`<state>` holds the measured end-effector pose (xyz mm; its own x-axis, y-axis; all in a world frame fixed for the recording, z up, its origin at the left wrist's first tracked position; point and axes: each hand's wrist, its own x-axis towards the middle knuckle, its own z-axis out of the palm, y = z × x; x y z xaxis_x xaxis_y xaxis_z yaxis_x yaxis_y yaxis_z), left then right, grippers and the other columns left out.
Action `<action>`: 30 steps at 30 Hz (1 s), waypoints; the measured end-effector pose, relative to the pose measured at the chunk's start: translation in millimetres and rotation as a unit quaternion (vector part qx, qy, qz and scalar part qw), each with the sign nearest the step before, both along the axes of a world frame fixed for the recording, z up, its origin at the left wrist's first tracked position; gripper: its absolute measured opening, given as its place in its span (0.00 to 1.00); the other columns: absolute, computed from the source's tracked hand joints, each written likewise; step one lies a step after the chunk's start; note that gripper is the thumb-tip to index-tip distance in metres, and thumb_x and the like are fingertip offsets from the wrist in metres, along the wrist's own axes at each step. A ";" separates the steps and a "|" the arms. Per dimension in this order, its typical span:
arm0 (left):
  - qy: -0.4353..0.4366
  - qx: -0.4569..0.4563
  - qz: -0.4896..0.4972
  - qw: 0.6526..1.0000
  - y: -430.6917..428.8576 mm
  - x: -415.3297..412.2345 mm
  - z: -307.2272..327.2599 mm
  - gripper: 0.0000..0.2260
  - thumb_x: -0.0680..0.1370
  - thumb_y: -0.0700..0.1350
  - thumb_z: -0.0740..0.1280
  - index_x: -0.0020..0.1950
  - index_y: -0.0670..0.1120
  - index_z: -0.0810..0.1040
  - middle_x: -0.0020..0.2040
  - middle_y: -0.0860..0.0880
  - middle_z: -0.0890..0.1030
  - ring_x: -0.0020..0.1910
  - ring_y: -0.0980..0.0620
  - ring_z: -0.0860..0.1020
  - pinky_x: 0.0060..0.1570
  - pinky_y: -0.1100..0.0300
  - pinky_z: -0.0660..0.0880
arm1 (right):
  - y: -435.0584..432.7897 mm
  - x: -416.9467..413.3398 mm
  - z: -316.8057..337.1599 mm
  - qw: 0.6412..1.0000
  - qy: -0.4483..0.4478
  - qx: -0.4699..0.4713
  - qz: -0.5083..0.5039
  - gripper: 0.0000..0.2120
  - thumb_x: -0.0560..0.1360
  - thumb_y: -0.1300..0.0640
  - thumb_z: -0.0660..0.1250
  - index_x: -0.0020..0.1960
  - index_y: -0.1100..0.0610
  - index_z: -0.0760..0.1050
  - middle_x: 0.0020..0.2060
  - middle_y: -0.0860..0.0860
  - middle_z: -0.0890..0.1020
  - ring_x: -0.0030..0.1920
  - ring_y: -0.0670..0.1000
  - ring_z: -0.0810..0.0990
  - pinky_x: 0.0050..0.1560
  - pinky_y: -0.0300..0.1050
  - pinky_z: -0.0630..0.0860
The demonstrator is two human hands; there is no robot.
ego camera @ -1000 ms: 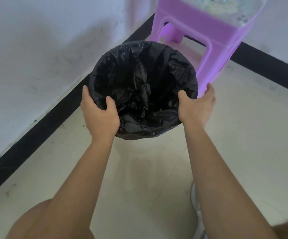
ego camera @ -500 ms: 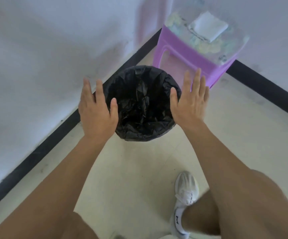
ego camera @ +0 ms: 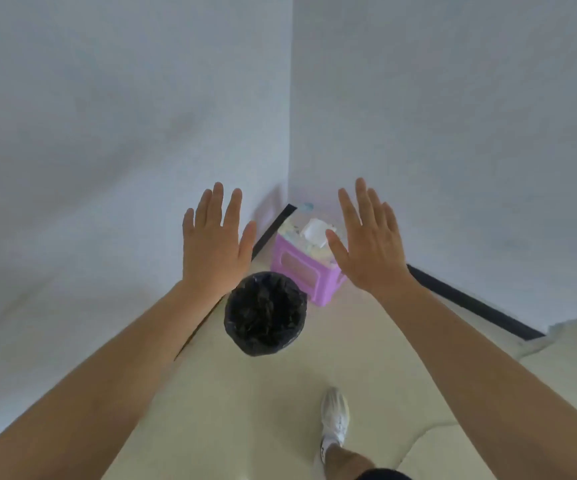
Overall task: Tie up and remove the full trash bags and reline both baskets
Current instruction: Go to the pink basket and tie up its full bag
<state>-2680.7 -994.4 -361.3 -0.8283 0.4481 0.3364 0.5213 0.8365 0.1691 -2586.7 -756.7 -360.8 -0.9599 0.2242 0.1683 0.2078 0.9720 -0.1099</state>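
A round basket lined with a black trash bag (ego camera: pixel 265 313) stands on the floor by the left wall, its liner folded over the rim and its inside looking empty. My left hand (ego camera: pixel 215 244) is raised flat above and left of the basket, fingers spread, holding nothing. My right hand (ego camera: pixel 366 240) is raised the same way to the right, in front of the stool, fingers apart and empty. Neither hand touches the basket.
A purple plastic stool (ego camera: pixel 306 271) with a white tissue pack (ego camera: pixel 314 232) on top sits in the room corner just behind the basket. Black baseboard (ego camera: pixel 470 303) runs along both walls. My right foot in a white shoe (ego camera: pixel 335 415) stands on the pale floor.
Both hands let go of the lined basket's rim and lifted away with fingers spread. The view rose and pulled back, so the basket now looks small and far below.
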 end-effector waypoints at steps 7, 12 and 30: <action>0.093 0.087 -0.128 0.984 27.4 65.2 183.4 0.26 0.83 0.56 0.49 0.78 0.44 0.62 0.77 0.38 0.63 0.75 0.37 0.63 0.71 0.38 0.61 | -0.6 118.7 171.7 0.987 0.114 0.054 -0.098 0.33 0.83 0.42 0.53 0.81 0.55 0.48 0.80 0.60 0.48 0.79 0.62 0.52 0.77 0.60 0.54; 0.078 0.134 -0.248 0.956 87.6 155.5 232.4 0.26 0.83 0.57 0.49 0.79 0.45 0.60 0.78 0.40 0.61 0.77 0.40 0.60 0.73 0.40 0.58 | 8.9 251.2 221.7 0.966 0.126 0.095 -0.206 0.33 0.83 0.41 0.53 0.81 0.55 0.47 0.80 0.59 0.47 0.79 0.61 0.51 0.78 0.59 0.53; 0.041 0.175 -0.704 0.687 248.8 731.1 323.2 0.27 0.83 0.56 0.51 0.77 0.42 0.61 0.77 0.38 0.62 0.74 0.38 0.63 0.70 0.37 0.62 | -72.2 883.4 285.0 0.704 0.133 0.191 -0.671 0.33 0.82 0.42 0.55 0.81 0.55 0.49 0.80 0.60 0.52 0.78 0.60 0.57 0.76 0.58 0.59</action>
<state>-1949.6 -745.6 -38.1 0.3718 0.6651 0.6477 0.7919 -0.5913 0.1525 -1703.3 -828.9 -75.8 0.1503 0.7884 0.5965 0.9885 -0.1113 -0.1019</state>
